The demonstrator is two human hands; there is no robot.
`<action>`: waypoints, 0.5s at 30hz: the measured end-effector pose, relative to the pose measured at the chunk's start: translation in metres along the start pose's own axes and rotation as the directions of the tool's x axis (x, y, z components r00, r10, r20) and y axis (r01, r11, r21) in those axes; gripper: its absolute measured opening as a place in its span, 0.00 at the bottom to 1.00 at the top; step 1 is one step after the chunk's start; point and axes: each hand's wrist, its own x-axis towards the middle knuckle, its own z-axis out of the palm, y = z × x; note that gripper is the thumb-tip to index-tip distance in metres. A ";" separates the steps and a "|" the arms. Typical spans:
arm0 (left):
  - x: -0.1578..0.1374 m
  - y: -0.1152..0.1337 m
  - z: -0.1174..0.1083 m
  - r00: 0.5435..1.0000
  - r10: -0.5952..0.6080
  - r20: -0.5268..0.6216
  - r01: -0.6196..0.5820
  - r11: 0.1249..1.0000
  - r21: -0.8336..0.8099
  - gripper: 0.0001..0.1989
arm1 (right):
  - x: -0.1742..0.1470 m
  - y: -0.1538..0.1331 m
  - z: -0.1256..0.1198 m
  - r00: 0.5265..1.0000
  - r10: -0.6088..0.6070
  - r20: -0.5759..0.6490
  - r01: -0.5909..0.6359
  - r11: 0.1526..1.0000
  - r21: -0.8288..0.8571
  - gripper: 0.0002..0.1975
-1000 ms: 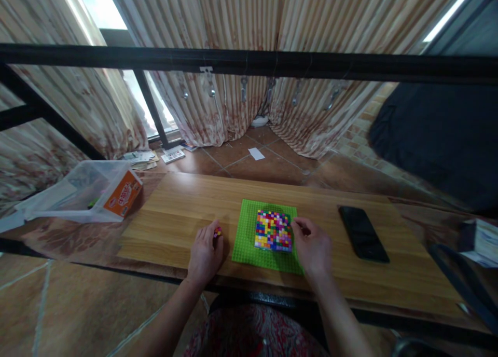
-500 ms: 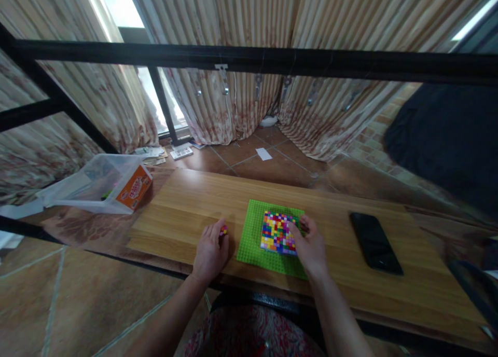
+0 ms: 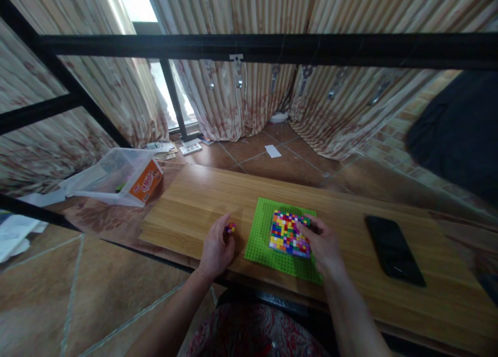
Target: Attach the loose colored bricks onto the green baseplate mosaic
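A green studded baseplate (image 3: 260, 235) lies on the wooden table. On it sits a square block of multicoloured small building bricks (image 3: 286, 232). My right hand (image 3: 322, 243) rests at the block's right side, thumb on its top and fingers curled near the upper right corner. Whatever lies between those fingertips is hidden. Left of the baseplate, my left hand (image 3: 218, 248) is curled on its side, holding a small cluster of loose building bricks (image 3: 230, 227) in pink, orange and purple between thumb and fingers.
A black phone (image 3: 395, 250) lies at the table's right. Beyond the left end stands a clear plastic bin (image 3: 112, 178) with an orange label. A black metal bar (image 3: 252, 48) with hanging hooks crosses above. Papers (image 3: 190, 148) lie on the tiled floor by the curtains.
The view has shifted, so everything sits slightly further right. My left hand has opened its curl a little, showing more of the bricks. My right hand's fingers have straightened slightly over the block.
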 end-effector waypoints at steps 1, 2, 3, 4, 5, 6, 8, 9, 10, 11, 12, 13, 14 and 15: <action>0.000 0.000 0.000 1.000 -0.002 0.003 0.002 1.000 -0.006 0.28 | 0.001 -0.001 0.000 0.999 0.037 0.017 -0.038 0.999 0.035 0.32; 0.000 0.000 0.000 1.000 -0.003 0.005 0.003 1.000 -0.010 0.28 | 0.002 -0.002 -0.001 0.997 0.074 0.035 -0.076 0.995 0.061 0.32; 0.000 0.000 0.001 1.000 -0.003 0.005 0.003 1.000 -0.009 0.28 | 0.003 -0.004 -0.001 0.993 0.101 0.053 -0.105 0.992 0.077 0.31; 0.000 0.000 0.002 1.000 0.000 0.003 0.000 1.000 -0.004 0.27 | 0.004 -0.005 -0.001 0.992 0.112 0.066 -0.118 0.989 0.085 0.31; 0.000 0.000 0.002 1.000 0.004 -0.001 -0.004 1.000 0.004 0.27 | 0.005 -0.007 -0.002 0.990 0.118 0.075 -0.125 0.988 0.091 0.31; 0.000 -0.001 0.003 1.000 0.010 -0.007 -0.010 1.000 0.013 0.26 | 0.005 -0.008 -0.002 0.989 0.122 0.081 -0.130 0.987 0.098 0.31; 0.001 -0.001 0.005 1.000 0.021 -0.017 -0.020 0.999 0.027 0.25 | 0.007 -0.010 -0.002 0.987 0.133 0.086 -0.141 0.985 0.103 0.31; 0.002 -0.001 0.006 1.000 0.020 -0.021 -0.020 0.999 0.032 0.24 | 0.008 -0.010 -0.003 0.986 0.140 0.091 -0.149 0.984 0.102 0.30; 0.003 0.000 0.006 1.000 0.012 -0.023 -0.012 0.999 0.036 0.23 | 0.009 -0.009 -0.003 0.984 0.146 0.099 -0.156 0.983 0.102 0.30; 0.004 0.001 0.007 1.000 0.000 -0.022 0.001 0.999 0.039 0.22 | 0.009 -0.009 -0.003 0.982 0.150 0.112 -0.162 0.982 0.100 0.31; 0.005 0.002 0.006 1.000 -0.014 -0.020 0.015 0.999 0.042 0.22 | 0.009 -0.008 -0.004 0.980 0.154 0.127 -0.167 0.981 0.099 0.32; 0.005 0.003 0.006 0.999 -0.029 -0.015 0.029 0.999 0.043 0.21 | 0.009 -0.006 -0.004 0.979 0.152 0.138 -0.166 0.981 0.100 0.32; 0.006 0.004 0.006 0.999 -0.042 -0.010 0.042 0.998 0.040 0.21 | 0.008 -0.005 -0.005 0.982 0.140 0.130 -0.153 0.983 0.097 0.33; 0.007 0.006 0.006 0.999 -0.053 -0.006 0.053 0.998 0.033 0.21 | 0.007 -0.005 -0.006 0.989 0.112 0.095 -0.119 0.990 0.079 0.32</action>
